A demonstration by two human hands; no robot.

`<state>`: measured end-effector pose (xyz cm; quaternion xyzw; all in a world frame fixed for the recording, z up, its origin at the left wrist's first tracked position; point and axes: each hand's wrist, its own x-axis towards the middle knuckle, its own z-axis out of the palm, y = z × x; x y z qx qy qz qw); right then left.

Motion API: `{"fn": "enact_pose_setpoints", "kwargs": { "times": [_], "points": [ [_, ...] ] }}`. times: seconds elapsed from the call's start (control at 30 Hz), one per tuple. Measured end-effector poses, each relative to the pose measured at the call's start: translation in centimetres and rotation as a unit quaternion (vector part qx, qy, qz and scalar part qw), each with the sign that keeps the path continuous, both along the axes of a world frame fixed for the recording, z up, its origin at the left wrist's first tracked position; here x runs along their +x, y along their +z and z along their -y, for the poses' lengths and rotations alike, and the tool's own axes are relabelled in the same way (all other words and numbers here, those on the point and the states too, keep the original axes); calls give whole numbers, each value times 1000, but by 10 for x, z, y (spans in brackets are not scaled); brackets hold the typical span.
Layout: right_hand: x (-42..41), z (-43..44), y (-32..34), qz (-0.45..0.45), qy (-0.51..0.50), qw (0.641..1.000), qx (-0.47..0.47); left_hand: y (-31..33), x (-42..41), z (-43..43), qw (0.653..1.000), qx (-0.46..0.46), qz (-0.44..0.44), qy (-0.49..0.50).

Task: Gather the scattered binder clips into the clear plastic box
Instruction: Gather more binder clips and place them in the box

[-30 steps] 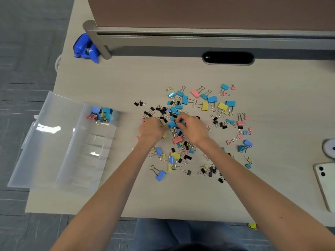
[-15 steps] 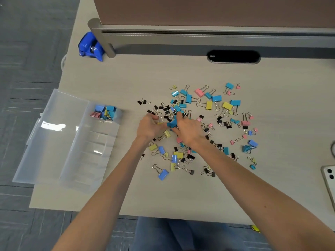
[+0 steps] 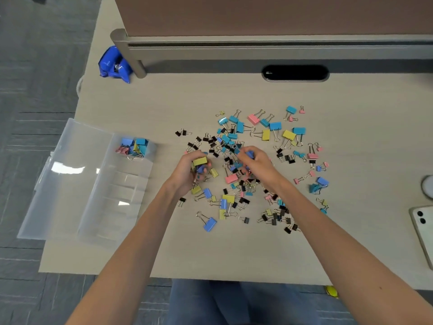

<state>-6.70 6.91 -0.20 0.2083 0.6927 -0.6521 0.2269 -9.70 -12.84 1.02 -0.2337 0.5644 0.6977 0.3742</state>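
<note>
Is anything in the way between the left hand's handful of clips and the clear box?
Nothing visible. Only bare desk lies between the left hand, which grips several binder clips, and the clear plastic box. The box stands open, its lid folded out on the side away from the hand.

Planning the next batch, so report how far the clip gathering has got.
Early. Done: a small pile of clips sits in the end compartment of the clear plastic box. In hand: the left hand grips a bunch of clips; the right hand pinches a blue clip from the heap. Left: most scattered clips lie on the desk.
</note>
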Motion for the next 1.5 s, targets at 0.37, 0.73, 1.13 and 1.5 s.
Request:
{"fn": "enact_pose_setpoints", "kwargs": {
  "times": [0.37,0.73,1.13,1.5],
  "points": [
    [31,10,18,15,-118,980,-157,9,-3,11,993,87,54,-65],
    [44,29,27,23,-138,984,-114,9,-2,15,993,59,84,-65],
    [33,-25,5,20,-64,997,-37,-23,11,-35,945,-183,-197,-184],
    [37,-5,-16,-21,15,988,155,-36,13,-27,835,-291,-374,-278]
  ]
}}
